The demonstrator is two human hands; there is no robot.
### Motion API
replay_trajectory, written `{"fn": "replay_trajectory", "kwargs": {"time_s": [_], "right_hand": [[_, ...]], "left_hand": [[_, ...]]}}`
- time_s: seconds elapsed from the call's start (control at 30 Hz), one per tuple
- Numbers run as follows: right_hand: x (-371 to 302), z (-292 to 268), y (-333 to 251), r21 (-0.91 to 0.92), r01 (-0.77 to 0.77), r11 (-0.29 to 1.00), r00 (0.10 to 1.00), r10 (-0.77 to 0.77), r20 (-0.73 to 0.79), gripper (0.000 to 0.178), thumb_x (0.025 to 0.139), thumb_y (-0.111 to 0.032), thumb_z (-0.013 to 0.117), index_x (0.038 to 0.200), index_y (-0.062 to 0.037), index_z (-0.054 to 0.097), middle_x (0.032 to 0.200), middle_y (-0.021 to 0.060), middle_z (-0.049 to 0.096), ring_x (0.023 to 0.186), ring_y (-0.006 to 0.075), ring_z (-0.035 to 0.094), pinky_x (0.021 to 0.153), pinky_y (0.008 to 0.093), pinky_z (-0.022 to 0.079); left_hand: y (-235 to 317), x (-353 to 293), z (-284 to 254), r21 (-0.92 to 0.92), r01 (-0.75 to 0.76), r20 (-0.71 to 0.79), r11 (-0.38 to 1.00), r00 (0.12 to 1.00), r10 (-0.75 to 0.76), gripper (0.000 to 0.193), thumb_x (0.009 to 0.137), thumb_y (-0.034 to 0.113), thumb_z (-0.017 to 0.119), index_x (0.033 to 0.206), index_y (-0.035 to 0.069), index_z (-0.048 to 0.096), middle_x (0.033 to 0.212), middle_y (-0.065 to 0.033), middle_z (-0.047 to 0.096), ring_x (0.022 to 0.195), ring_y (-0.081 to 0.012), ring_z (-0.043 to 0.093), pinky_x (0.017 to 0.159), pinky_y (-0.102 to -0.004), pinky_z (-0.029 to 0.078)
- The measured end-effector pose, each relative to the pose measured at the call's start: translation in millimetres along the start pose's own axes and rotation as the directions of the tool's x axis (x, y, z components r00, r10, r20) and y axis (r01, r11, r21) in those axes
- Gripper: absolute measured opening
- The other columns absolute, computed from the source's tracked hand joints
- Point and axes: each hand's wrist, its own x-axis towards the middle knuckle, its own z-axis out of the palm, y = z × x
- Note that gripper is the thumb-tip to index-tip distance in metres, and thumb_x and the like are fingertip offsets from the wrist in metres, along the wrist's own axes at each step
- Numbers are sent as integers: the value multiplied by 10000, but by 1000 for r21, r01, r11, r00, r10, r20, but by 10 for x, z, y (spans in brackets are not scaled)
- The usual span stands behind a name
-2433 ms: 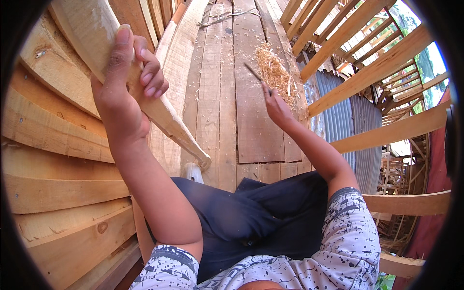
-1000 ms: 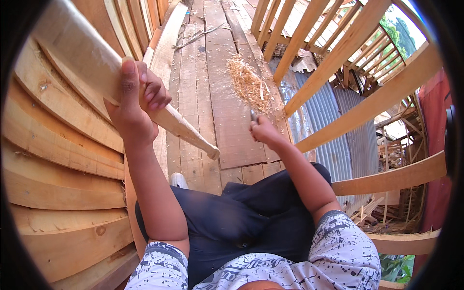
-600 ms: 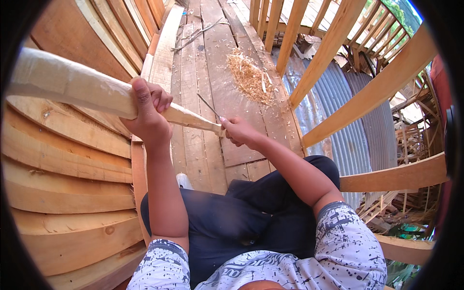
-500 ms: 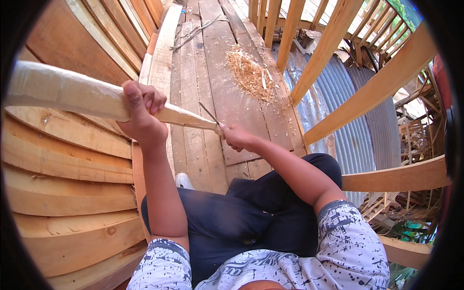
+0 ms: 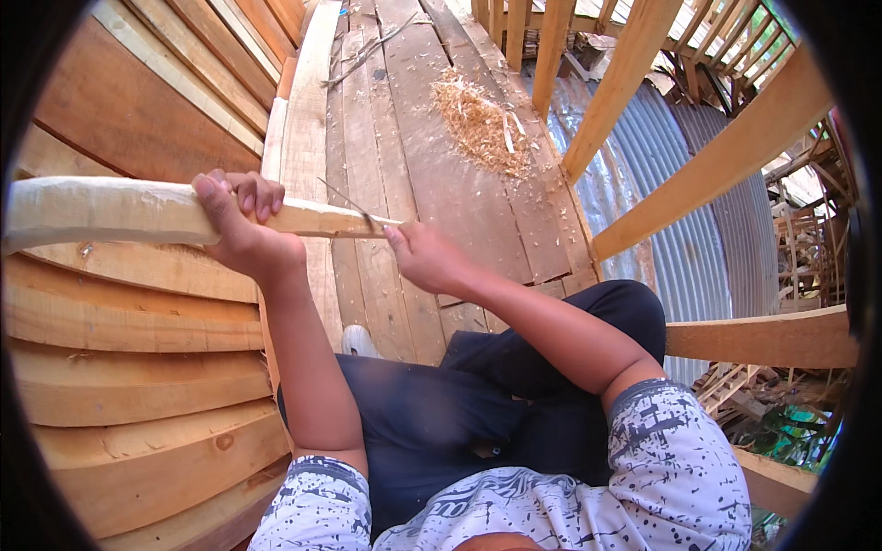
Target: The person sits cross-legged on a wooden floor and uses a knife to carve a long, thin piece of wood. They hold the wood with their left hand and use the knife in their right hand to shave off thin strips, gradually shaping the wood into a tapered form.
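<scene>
A long pale piece of wood [image 5: 110, 213], thick at the left and tapering to the right, lies across in front of me. My left hand [image 5: 246, 216] is closed round it, thumb on the near side and fingers over the far side. Near the narrow end, my right hand [image 5: 424, 257] is closed on a knife; its handle is hidden in the fist. The thin dark knife blade [image 5: 344, 197] slants up and left across the tapered part, seemingly touching the wood.
Curled wood shavings [image 5: 482, 129] are heaped on the plank floor [image 5: 450, 216]. Stacked boards [image 5: 138, 308] form a wall at my left. Wooden railing posts [image 5: 625, 83] stand at the right, with corrugated metal sheets [image 5: 643, 174] beyond. A light shoe [image 5: 358, 341] shows beside my dark trousers.
The wood has swung from sloping down rightward to nearly level. Both hands have shifted a little left, and the knife blade now lies further left. The view has tilted slightly.
</scene>
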Motion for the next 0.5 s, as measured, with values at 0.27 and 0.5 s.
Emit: {"fn": "replay_trajectory", "kwargs": {"time_s": [0.27,0.5], "right_hand": [[97,-4,134,-45,-54,998,999,54,-1,509,1045,-329,358,837,71,594,743,299,605,708,438,618,679,533,445],[101,76,395,-56,-204,977,979,204,-10,522,1043,-334,355,810,69,592,737,301,607,702,443,617,689,534,460]], "left_hand": [[38,-86,107,11,-4,49,1000,999,4,377,984,386,585,772,138,397,635,33,310,533,-64,290,515,-227,280],[9,-90,133,-2,16,39,1000,999,-16,344,987,402,569,819,138,426,637,38,305,530,-64,283,524,-224,262]]}}
